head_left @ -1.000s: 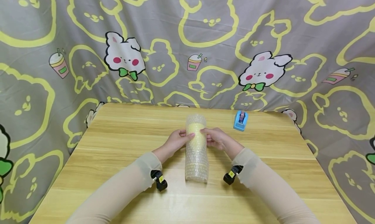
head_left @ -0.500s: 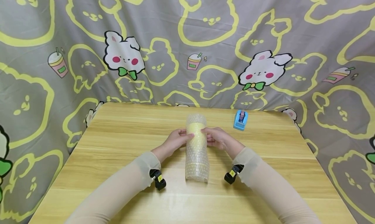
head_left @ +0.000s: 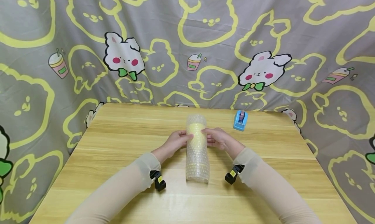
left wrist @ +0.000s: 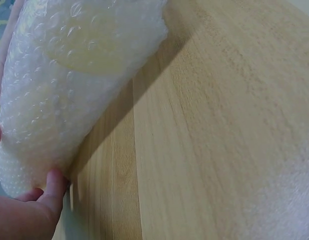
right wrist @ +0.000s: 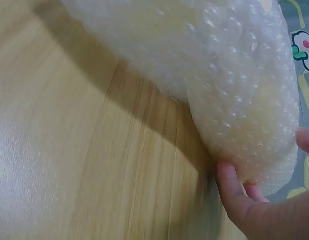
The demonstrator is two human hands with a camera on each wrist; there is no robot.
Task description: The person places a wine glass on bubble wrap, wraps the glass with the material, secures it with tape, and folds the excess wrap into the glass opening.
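Note:
A roll of bubble wrap (head_left: pixel 197 155) with something yellowish showing through it lies lengthwise before me, its near end toward me. My left hand (head_left: pixel 175 142) grips its left side, thumb on top and fingers curled at the side. From the right, my right hand (head_left: pixel 219 139) holds it the same way, a little below the far end. In the left wrist view, fingertips (left wrist: pixel 55 180) press the lower edge of the bubble wrap (left wrist: pixel 84 65). The right wrist view has the fingers (right wrist: pixel 229 182) under the wrap's (right wrist: pixel 244 90) edge and the thumb on its other side.
A blue tape dispenser (head_left: pixel 241 120) stands at the back right of the wooden table (head_left: pixel 123 126). Behind the table hangs a grey curtain (head_left: pixel 164 19) with yellow outlines and cartoon rabbits. Small black cameras (head_left: pixel 158 181) are worn at both wrists.
Both hands keep the same grip on the bubble wrap roll. Its near end has shifted very slightly to the right.

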